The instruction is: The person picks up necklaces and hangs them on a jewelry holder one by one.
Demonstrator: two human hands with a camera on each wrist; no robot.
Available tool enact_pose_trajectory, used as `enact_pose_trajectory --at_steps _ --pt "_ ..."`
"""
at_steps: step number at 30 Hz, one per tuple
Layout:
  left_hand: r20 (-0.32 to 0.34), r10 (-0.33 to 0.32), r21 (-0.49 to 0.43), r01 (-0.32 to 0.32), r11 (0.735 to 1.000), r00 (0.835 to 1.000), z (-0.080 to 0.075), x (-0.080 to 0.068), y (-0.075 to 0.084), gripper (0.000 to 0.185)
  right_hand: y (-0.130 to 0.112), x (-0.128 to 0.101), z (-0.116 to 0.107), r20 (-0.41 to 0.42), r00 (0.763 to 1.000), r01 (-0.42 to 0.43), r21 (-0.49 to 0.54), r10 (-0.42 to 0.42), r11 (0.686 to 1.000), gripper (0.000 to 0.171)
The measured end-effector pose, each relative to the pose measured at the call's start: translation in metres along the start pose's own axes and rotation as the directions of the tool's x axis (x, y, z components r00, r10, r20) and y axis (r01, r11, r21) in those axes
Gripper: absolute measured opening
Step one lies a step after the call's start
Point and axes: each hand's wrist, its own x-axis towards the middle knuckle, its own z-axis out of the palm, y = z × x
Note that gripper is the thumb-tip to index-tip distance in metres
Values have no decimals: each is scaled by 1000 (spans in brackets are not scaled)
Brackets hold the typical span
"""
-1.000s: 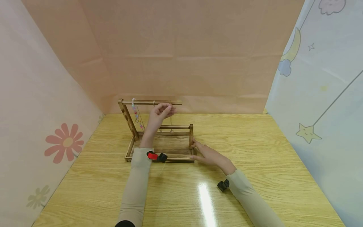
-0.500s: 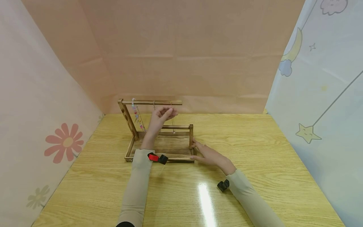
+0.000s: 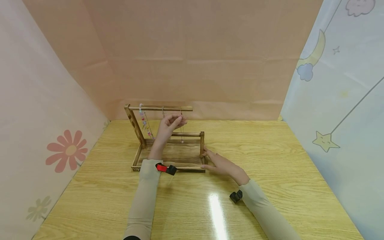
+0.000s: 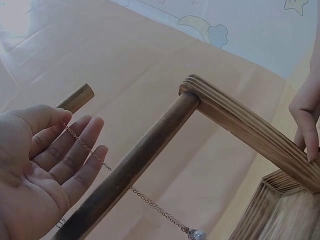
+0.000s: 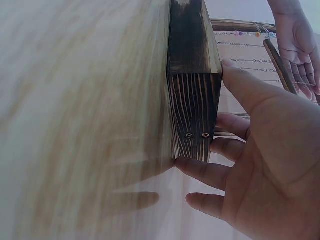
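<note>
My left hand (image 3: 166, 130) is raised at the upper bar (image 3: 153, 108) of a wooden jewelry stand (image 3: 177, 156). Between thumb and index finger it pinches the fine chain of a necklace (image 4: 155, 206), while the other fingers are extended. A white pearl pendant (image 4: 198, 234) hangs at the chain's lower end, beyond the stand's lower rod (image 4: 140, 155). My right hand (image 3: 223, 165) rests against the stand's right end, thumb and fingertips touching the dark wooden end piece (image 5: 195, 107) with fingers spread and fairly straight.
A colourful beaded strand (image 3: 144, 122) hangs near the left of the upper bar, and another chain (image 3: 163, 110) hangs mid-bar. The stand sits on a wood-grain table (image 3: 255, 160). Fabric backdrops (image 3: 192, 66) enclose the back and sides.
My left hand has lowered slightly from the upper bar, and the necklace's pendant hangs a little lower. The right hand has stayed against the stand's end.
</note>
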Motion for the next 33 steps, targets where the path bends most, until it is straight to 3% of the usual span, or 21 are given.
enact_pose_trajectory --at_steps 8,15,22,27,33 --pt "5 6 59 -7 998 1000 7 -11 17 23 1 0 1 4 1000 3 -2 -3 1000 86" --pt "-2 -8 62 8 998 1000 10 -13 21 24 2 -1 0 5 1000 12 5 -12 1000 86" --pt "6 -23 54 22 998 1000 8 -12 13 22 3 -2 0 10 1000 -7 -2 7 1000 87" --pt "5 -33 33 33 999 999 2 -10 -2 30 3 -3 0 13 1000 -17 0 17 1000 87" --pt "-4 -31 31 31 999 1000 1 -12 -5 36 3 -4 0 8 1000 -9 -3 9 1000 86"
